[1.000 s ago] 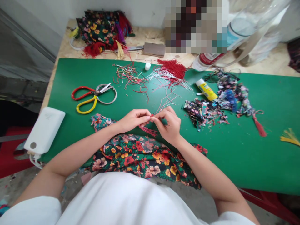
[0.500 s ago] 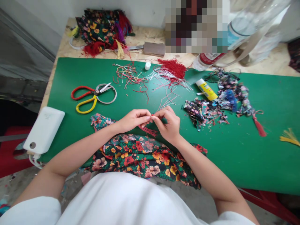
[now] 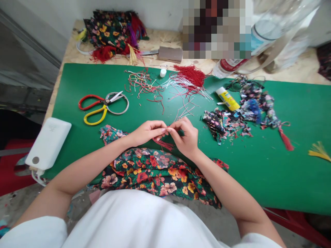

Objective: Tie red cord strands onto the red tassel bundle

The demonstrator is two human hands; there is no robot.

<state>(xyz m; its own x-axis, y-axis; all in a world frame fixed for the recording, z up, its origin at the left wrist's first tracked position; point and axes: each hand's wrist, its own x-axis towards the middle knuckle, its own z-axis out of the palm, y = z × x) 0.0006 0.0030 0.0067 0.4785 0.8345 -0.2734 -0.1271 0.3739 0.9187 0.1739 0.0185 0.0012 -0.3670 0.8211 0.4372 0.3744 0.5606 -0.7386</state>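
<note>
So both hands are up close here, fingertips meeting over a green mat (image 3: pixel 271 165). The left hand (image 3: pixel 147 132) has thumb and fingers pinched on the top end of a red tassel (image 3: pixel 164 144), and the right hand (image 3: pixel 184 136) is pinched on that same end, right up against the left fingertips. Can't really make out the tiny bit between them, fingers cover it. The loose strands poke out below, between the hands, just above a crumpled flowery cloth (image 3: pixel 155 168). Scissors (image 3: pixel 106 102) with red and yellow handles lie off past the left hand, and a yellow glue stick (image 3: pixel 229 99) sits beside some fabric scraps (image 3: pixel 219 122) on the right.
</note>
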